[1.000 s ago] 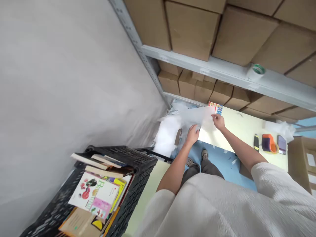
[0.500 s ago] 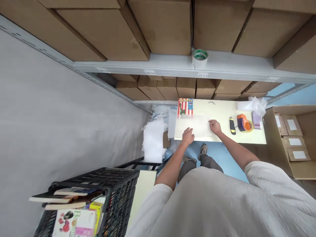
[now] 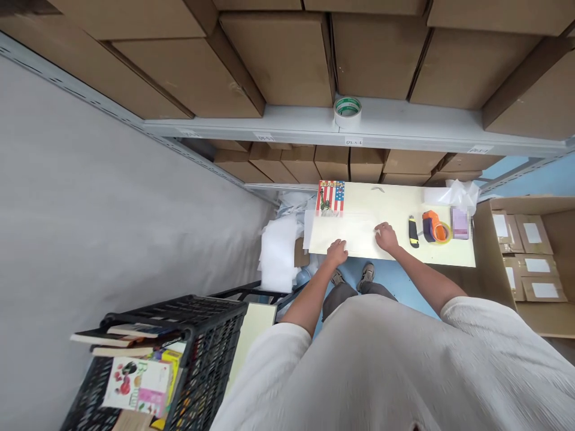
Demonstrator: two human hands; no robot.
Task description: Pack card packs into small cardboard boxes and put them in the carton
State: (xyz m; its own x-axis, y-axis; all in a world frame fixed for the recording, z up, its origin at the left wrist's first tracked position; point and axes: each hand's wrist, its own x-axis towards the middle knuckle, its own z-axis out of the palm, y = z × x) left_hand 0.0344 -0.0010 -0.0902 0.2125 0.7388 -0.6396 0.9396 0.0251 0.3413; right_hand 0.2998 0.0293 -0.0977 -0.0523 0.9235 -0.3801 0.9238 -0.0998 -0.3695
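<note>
A thin translucent white sheet (image 3: pixel 348 230) lies flat on the pale yellow table (image 3: pixel 395 203). My left hand (image 3: pixel 336 251) rests on its near left edge, fingers spread. My right hand (image 3: pixel 385 236) presses on its right end with fingers curled down. A book with a flag cover (image 3: pixel 330 196) lies just beyond the sheet at the table's far left.
On the table to the right lie a black-and-yellow knife (image 3: pixel 412 231), an orange tape dispenser (image 3: pixel 433 226) and a purple pack (image 3: pixel 460 222). A tape roll (image 3: pixel 347 109) sits on the shelf above. A black crate of books (image 3: pixel 179 359) stands at lower left. An open carton (image 3: pixel 525 257) is at the right.
The sheet, held in the air over the table's left end a second ago, now lies flat on the table under both hands. The camera has swung to face the table.
</note>
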